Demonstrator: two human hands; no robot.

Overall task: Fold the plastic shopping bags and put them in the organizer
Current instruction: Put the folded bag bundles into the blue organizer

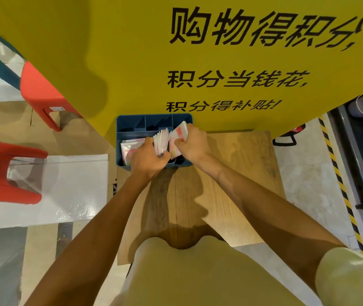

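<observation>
Both arms outstretched | left hand [148,159], right hand [192,143] grip folded bags [161,141] | organizer [132,125]

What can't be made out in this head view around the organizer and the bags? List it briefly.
- Front compartments of the blue organizer: floors hidden by both hands and the bags.
- Left hand grip: fingertips hidden behind the folded bag stack.
- Right hand: covers much of its folded bag.
- Bag count and print: too small and blurred.
- Red stool: cut off by the left edge.
</observation>
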